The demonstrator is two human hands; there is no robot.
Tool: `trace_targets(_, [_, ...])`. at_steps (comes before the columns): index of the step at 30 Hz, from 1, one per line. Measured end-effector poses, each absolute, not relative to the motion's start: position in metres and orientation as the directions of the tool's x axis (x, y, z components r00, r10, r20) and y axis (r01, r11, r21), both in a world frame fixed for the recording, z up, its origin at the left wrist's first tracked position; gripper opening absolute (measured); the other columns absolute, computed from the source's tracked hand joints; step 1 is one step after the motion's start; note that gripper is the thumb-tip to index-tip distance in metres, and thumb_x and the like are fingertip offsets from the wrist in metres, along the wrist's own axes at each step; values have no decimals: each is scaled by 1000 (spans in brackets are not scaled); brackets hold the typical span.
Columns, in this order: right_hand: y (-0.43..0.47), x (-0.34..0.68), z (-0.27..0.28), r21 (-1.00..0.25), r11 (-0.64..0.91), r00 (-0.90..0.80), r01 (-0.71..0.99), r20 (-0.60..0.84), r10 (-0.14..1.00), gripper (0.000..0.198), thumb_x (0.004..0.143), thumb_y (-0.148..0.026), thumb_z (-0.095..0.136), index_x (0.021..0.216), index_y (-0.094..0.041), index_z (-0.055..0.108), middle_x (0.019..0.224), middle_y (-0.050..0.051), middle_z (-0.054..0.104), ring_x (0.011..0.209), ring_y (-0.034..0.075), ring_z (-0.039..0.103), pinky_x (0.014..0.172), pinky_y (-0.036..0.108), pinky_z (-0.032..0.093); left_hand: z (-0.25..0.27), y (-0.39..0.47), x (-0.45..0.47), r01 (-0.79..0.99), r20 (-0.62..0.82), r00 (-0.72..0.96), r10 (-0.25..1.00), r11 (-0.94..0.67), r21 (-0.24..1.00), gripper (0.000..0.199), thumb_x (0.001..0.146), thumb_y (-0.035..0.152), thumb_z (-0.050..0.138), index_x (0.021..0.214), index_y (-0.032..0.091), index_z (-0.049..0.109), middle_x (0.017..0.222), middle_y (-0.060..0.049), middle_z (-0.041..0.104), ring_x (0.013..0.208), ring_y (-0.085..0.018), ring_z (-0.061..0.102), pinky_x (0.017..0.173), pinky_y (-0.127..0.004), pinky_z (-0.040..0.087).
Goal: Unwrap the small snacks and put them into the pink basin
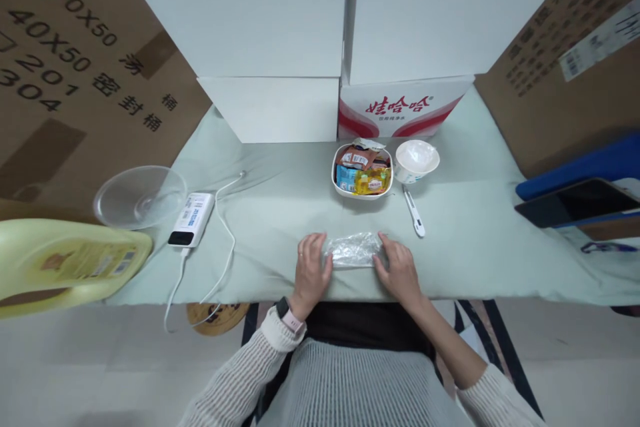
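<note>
A folded clear plastic bag (353,250) lies flat near the front edge of the cloth-covered table. My left hand (311,267) grips its left end, thumb at the near side and fingers at the far side. At the opposite end, my right hand (399,268) holds it the same way. Just beyond the bag, a white bowl (334,177) is filled with several small wrapped packets (367,170). Beside that bowl stands a paper cup (407,173) with clear plastic in it. A white folding knife-like tool (413,212) lies in front of the cup.
White boxes (290,110) stand along the back, with brown cartons (90,80) at both sides. On the left are a power bank (191,220) with a white cable, a clear plastic lid (140,197) and a yellow jug (75,263). A dark tablet (575,203) rests at right.
</note>
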State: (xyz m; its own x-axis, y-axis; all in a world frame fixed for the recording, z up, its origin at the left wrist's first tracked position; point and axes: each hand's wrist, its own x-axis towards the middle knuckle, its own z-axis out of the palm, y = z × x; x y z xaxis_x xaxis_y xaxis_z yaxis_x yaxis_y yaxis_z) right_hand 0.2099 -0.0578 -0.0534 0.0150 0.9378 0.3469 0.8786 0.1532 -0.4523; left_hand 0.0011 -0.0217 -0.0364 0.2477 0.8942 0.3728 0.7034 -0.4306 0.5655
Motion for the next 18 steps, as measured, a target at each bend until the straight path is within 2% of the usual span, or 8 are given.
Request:
trace_targets(2, [-61, 217, -48, -422, 239, -63, 875, 389, 919, 33, 85, -24, 47, 117, -17, 53, 98, 13, 58, 91, 24, 54, 79, 42, 47, -31, -24, 0, 639, 392, 494, 776, -630, 441, 34, 85, 14, 45, 118, 19, 50, 119, -11, 56, 117, -23, 47, 98, -41, 38])
trace_targets(4, [-63, 224, -47, -403, 345, -192, 848, 372, 908, 26, 83, -24, 50, 107, -19, 58, 109, 13, 56, 102, 26, 51, 85, 44, 45, -29, -24, 1, 577, 294, 657, 694, -714, 395, 34, 85, 16, 47, 119, 18, 49, 122, -10, 55, 119, -24, 46, 100, -42, 37])
trace_targets(7, [-62, 226, -51, -397, 406, -287, 823, 326, 901, 19, 83, -23, 51, 99, -19, 61, 117, 14, 54, 112, 28, 46, 89, 47, 43, -29, -20, 5, 622, 144, 687, 712, -679, 389, 44, 81, 25, 54, 123, 13, 46, 123, -15, 53, 118, -28, 47, 102, -48, 33])
trace_targets(10, [-59, 218, -47, -439, 410, -260, 799, 362, 895, 16, 83, -16, 47, 89, -18, 62, 114, 14, 55, 113, 26, 46, 90, 47, 43, -25, -17, 12, 656, 103, 662, 743, -640, 399, 49, 76, 30, 60, 120, 12, 49, 123, -16, 54, 120, -32, 45, 105, -54, 26])
trace_targets(12, [-55, 213, -34, -496, 424, -244, 758, 387, 889, 14, 83, -15, 47, 84, -19, 61, 115, 13, 55, 115, 26, 46, 92, 47, 41, -19, -17, 16, 651, 98, 639, 763, -604, 459, 42, 76, 25, 58, 116, 13, 53, 121, -15, 55, 120, -31, 45, 106, -53, 24])
trace_targets(14, [-50, 213, -18, -596, 417, -207, 686, 389, 898, 10, 82, -19, 50, 85, -21, 59, 118, 12, 54, 117, 26, 45, 95, 48, 39, -14, -16, 19, 625, 61, 589, 806, -502, 598, 31, 78, 17, 51, 108, 14, 59, 114, -13, 61, 113, -27, 52, 103, -47, 31])
trace_targets(16, [-44, 219, -3, -752, 335, -123, 568, 324, 938, 18, 80, -27, 56, 97, -22, 57, 121, 12, 54, 117, 26, 46, 97, 48, 38, -10, -15, 20, 550, -36, 500, 865, -285, 785, 26, 81, 17, 46, 100, 16, 63, 103, -10, 66, 99, -23, 60, 93, -41, 42])
trace_targets(18, [-38, 228, 5, -911, 184, -75, 369, 168, 983, 39, 77, -39, 61, 111, -22, 52, 121, 12, 55, 112, 25, 51, 95, 46, 40, -7, -14, 22, 380, -172, 416, 893, 1, 925, 26, 83, 28, 46, 93, 15, 65, 92, -9, 69, 86, -21, 63, 80, -35, 48])
